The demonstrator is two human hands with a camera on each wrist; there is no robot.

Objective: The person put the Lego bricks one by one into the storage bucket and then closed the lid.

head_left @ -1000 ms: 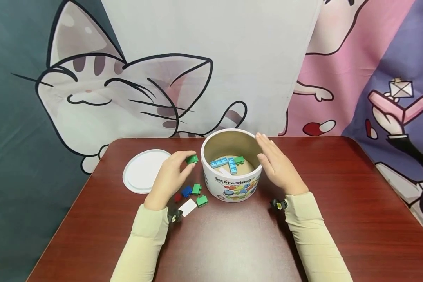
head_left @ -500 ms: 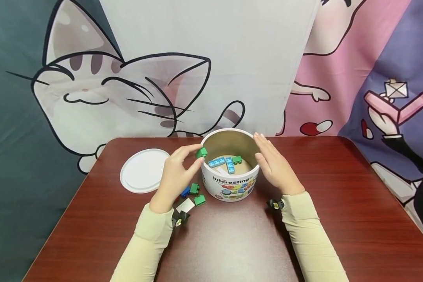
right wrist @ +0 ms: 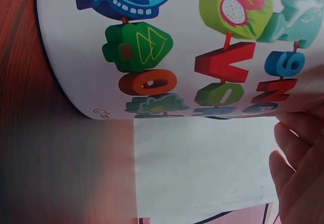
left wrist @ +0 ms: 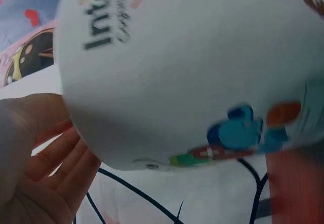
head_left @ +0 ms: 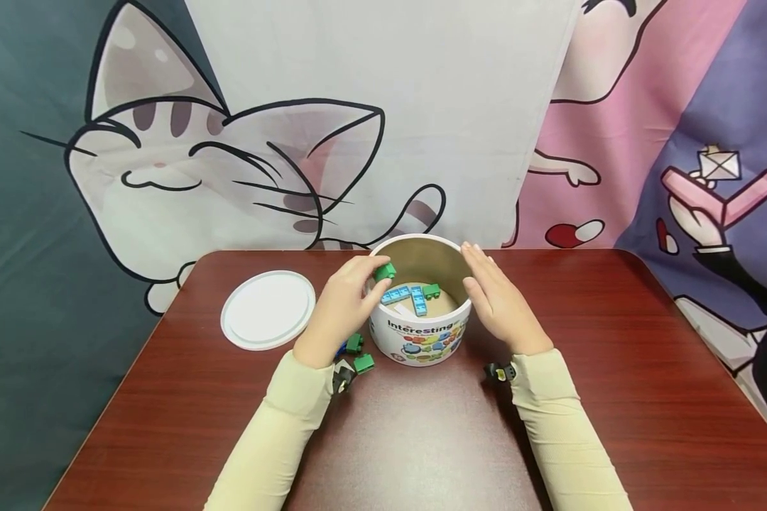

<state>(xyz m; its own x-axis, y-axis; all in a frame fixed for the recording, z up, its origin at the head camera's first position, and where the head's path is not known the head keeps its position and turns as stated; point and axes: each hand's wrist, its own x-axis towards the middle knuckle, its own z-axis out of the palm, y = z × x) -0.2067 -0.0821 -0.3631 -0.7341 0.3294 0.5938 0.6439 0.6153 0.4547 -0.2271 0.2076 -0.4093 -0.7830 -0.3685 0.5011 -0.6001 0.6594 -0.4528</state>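
A white round tub [head_left: 418, 345] with printed pictures stands upright on the table, its top uncovered. My left hand [head_left: 344, 304] pinches a green toy brick [head_left: 385, 271] between thumb and fingers, over the tub's left rim. In the left wrist view the tub wall [left wrist: 167, 82] hides the fingertips and the brick. My right hand [head_left: 503, 305] rests against the tub's right side with straight fingers, as the right wrist view also shows beside the printed wall [right wrist: 187, 57]. On the tub's floor lie two light blue bricks [head_left: 418, 301], a green brick [head_left: 431, 292] and a white piece [head_left: 403, 309].
A white round lid [head_left: 267, 310] lies flat on the table left of the tub. Near the left wrist are green bricks [head_left: 363, 363], a blue brick [head_left: 341, 349] and a white piece [head_left: 343, 365], partly covered by the arm. A cartoon-printed cloth [head_left: 422, 142] hangs behind the table.
My left hand has moved right with the green brick, from beside the tub to over its left rim. The right hand has stayed at the tub's side.
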